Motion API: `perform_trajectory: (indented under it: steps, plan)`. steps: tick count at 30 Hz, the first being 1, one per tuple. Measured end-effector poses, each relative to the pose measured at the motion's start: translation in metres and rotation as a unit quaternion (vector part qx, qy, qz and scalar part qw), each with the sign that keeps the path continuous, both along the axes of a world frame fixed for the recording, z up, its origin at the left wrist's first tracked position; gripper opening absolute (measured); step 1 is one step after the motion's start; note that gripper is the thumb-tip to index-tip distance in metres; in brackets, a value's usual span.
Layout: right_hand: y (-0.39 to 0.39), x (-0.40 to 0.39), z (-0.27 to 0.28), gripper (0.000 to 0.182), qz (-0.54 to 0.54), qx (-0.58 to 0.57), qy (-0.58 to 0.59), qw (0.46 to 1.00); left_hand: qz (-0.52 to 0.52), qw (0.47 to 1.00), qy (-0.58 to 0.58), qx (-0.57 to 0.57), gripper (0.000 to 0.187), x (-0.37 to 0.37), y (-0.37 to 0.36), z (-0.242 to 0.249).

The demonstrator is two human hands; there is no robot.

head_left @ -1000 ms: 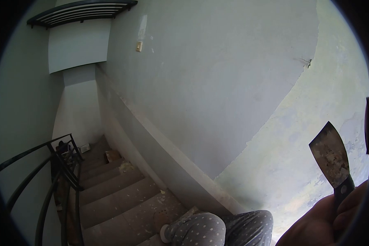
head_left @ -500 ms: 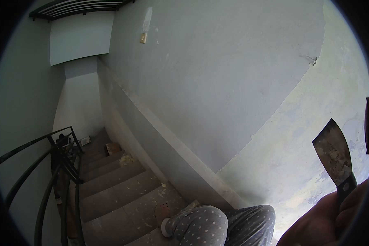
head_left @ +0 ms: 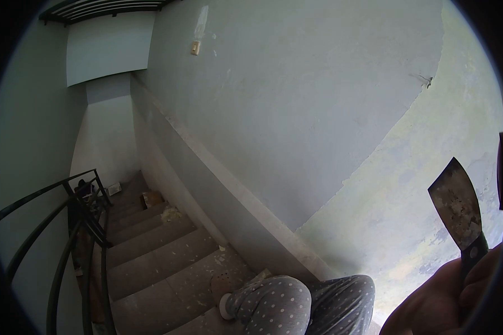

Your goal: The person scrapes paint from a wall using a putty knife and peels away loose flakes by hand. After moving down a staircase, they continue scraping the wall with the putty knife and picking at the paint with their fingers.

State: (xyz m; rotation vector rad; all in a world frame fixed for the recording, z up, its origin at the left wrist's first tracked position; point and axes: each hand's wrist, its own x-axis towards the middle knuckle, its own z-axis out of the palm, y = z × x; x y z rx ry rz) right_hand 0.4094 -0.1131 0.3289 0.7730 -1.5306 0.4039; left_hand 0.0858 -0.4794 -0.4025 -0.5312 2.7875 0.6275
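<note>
At the lower right, my right hand is closed round the dark handle of a putty knife. Its wide metal blade points up and is stained with pale residue. Behind the blade is a wall, with grey paint on the left and a pale, patchy, scraped surface on the right. The right image edge cuts off part of the hand. My left hand is out of view.
Stairs with pale flakes descend on the left, beside a dark metal railing. My knees in dotted trousers are at bottom centre. A light switch and loose wires are on the wall.
The view has shifted very slightly, with the stairs and wall a little higher in it. The putty knife appears slightly further right and up, still in my right hand.
</note>
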Motion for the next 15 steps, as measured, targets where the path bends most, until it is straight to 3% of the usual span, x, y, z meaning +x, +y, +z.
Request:
perform_trajectory:
  steps: [10,15]
  plan:
    - [0.007,0.0,-0.012,0.039,0.032,-0.05,-0.012,0.998,0.058,0.998,-0.018,-0.018,0.066,0.022,0.029,0.038]
    - [-0.007,0.014,-0.023,0.039,0.043,-0.144,-0.04,0.988,0.083,0.991,-0.048,-0.097,0.067,0.074,-0.049,0.084]
